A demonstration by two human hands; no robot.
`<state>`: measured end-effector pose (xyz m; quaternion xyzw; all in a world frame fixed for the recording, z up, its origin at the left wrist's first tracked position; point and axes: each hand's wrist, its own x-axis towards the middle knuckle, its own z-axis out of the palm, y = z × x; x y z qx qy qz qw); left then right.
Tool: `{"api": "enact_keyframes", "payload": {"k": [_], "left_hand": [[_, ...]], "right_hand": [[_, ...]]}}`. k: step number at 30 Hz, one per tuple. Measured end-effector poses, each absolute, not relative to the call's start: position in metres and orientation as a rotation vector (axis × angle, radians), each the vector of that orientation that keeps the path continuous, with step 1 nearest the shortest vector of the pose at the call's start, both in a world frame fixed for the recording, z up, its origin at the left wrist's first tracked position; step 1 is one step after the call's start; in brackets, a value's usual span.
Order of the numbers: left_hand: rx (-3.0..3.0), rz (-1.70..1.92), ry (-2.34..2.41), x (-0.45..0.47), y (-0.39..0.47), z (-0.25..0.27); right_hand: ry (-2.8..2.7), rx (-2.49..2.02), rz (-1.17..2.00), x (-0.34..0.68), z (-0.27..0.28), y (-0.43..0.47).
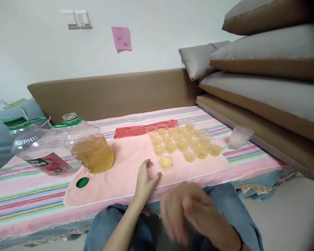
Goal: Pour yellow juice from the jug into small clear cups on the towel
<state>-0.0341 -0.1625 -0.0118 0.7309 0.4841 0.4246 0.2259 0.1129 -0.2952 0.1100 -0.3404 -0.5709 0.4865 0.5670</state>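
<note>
My left hand [146, 179] rests at the near side of the pink mat [128, 174], thumb and fingers apart and holding nothing. Just to its right stands a small clear plastic cup [165, 163] with something pale yellow in it; I cannot make out whether the fingertips touch it. My right hand [189, 212] hangs over my lap, blurred by motion, so its grip cannot be read. Beyond the single cup, several cups of yellow liquid [182, 145] stand in close rows on the mat.
Left stand a large open bottle of yellow liquid [94, 151] and a clear bottle with a pink label [48, 164]. A green cap [82, 182] lies on the mat. A stack of clear cups [240, 137] lies right, by piled cushions [267, 83]. A red plastic bag [138, 130] lies behind.
</note>
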Motion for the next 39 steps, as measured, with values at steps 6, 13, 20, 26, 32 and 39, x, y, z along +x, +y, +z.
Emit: {"api": "enact_keyframes", "payload": {"k": [6, 13, 20, 26, 32, 39], "left_hand": [[1.834, 1.114, 1.238, -0.01, -0.159, -0.006], [1.763, 1.161, 1.246, 0.01, -0.156, -0.005], [1.722, 1.174, 1.258, 0.018, -0.155, 0.001], [1.727, 1.236, 1.222, 0.035, -0.151, -0.001], [1.64, 1.268, 1.141, 0.052, -0.146, -0.001], [1.588, 1.233, 1.135, 0.061, -0.144, -0.007]], "right_hand": [[-1.066, -1.015, 0.866, 0.164, 0.054, -0.228], [-0.949, -1.282, 1.122, 0.16, 0.019, -0.207], [-0.83, -1.216, 1.3, 0.15, 0.014, -0.211], [-0.74, -1.192, 1.294, 0.154, 0.018, -0.218], [-0.703, -1.183, 1.297, 0.157, 0.019, -0.219], [-0.691, -1.231, 1.308, 0.159, 0.016, -0.22]]}}
